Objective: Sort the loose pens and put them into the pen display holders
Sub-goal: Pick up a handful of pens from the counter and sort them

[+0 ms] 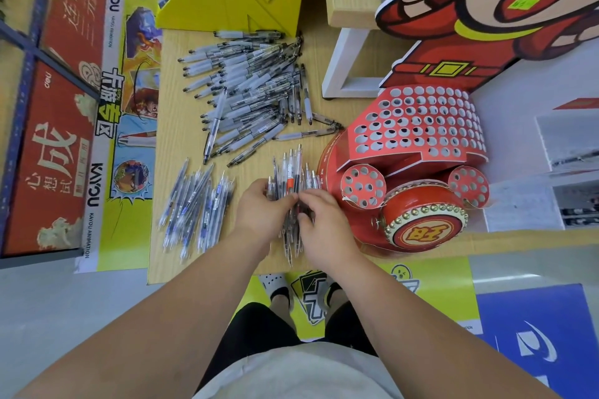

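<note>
Both hands, left hand (pixel 259 210) and right hand (pixel 319 220), fingers curled round pen bundle (pixel 291 185) on bench (pixel 175 146), beside red holder (pixel 418 126). Pens light, stiff, slick; likely fan out. Grip mid-barrel.

Left hand (pixel 259 212), right hand (pixel 325 225), fingers (pixel 287 201) curled.

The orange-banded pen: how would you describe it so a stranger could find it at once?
Find the red drum-shaped pen holder on the right of the wooden table. Just left of it, the left hand and right hand grip a bundle of pens. The orange-banded pen sits near its middle, the only one with an orange band; its neighbours are clear and dark.
</note>
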A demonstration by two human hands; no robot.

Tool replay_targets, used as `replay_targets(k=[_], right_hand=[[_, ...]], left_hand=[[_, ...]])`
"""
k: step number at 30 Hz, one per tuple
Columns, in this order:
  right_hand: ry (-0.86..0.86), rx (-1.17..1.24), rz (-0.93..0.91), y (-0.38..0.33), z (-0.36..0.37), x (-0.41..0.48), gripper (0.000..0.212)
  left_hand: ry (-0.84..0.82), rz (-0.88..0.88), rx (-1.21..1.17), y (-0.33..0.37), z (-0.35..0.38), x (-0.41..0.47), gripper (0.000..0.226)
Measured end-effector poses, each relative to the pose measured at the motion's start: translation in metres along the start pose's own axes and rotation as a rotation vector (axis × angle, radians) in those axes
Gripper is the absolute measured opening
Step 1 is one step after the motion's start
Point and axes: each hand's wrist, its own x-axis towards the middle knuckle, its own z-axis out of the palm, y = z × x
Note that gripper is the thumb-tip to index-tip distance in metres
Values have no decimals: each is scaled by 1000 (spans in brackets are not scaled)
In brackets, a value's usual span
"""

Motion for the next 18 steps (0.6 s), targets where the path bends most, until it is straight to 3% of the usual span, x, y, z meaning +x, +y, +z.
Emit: replay_targets(k=[9, 18], right_hand=[[-27, 187, 59, 7, -1, 6, 41], [-39, 198, 8, -1, -2, 6, 42]], left_hand=[[-66, -33, -47, 2, -3, -2, 20], [-143, -69, -145, 0, -12, -1, 20]])
